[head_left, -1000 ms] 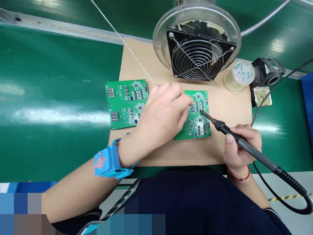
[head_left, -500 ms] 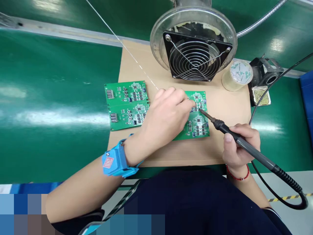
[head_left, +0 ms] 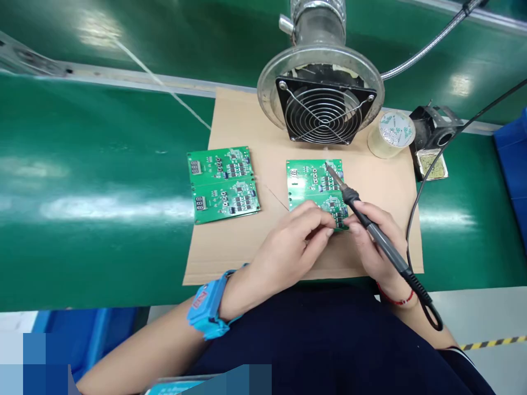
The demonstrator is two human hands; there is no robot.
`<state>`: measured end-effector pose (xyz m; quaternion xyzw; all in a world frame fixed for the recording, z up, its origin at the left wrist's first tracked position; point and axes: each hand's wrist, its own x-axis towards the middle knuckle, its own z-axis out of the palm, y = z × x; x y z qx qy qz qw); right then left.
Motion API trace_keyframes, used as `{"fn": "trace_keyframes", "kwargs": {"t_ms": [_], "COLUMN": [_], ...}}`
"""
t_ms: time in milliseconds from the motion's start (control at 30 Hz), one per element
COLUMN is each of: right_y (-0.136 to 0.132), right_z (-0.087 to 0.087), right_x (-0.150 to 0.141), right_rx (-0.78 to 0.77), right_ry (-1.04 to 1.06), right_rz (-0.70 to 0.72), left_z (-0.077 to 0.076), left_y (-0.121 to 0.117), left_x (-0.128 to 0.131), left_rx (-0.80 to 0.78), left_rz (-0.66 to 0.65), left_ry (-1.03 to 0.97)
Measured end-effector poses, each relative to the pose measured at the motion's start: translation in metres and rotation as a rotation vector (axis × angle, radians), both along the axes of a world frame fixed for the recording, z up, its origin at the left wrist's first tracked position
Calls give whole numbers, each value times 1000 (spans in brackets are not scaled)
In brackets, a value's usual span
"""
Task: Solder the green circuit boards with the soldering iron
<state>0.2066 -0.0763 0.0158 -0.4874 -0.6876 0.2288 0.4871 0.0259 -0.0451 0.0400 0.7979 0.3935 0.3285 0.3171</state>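
Observation:
My right hand is closed around a soldering iron, whose tip lies over the upper part of the right green circuit board. At that board's lower edge my left hand pinches thin solder wire, which trails up and left behind the fingers. The fingertips of both hands are close together there, and they hide the board's lower corner. Whether the wire also touches my right fingers, I cannot tell. Further left lies another green circuit board with two small digit displays, on top of something similar.
A round fume extractor with a fan grille hangs behind the boards. Beyond the right board stand a tape roll and a black iron stand with a sponge tray. Cardboard covers the green bench.
My left hand has moved down from the right board's upper part to its lower edge, uncovering the board. My right hand has shifted left towards it, and the iron is now steeper.

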Motion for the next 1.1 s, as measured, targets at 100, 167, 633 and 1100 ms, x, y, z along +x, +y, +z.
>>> {"fn": "trace_keyframes", "kwargs": {"t_ms": [100,167,633,1100], "right_y": [1,0,-1,-33], "right_z": [5,5,1,6], "right_x": [-6,-9,9,21], "right_rx": [-26,-38,-102,228], "right_ry": [17,41,122,-48], "right_rz": [41,44,-286,-198], "left_z": [-2,-2,2,3], "left_y": [-3,-2,1,4], "left_x": [6,8,-36,-51], "left_rx": [-12,26,252,230], "left_rz": [16,-4,29,251], "left_ry": [-29,-23,287,296]}}
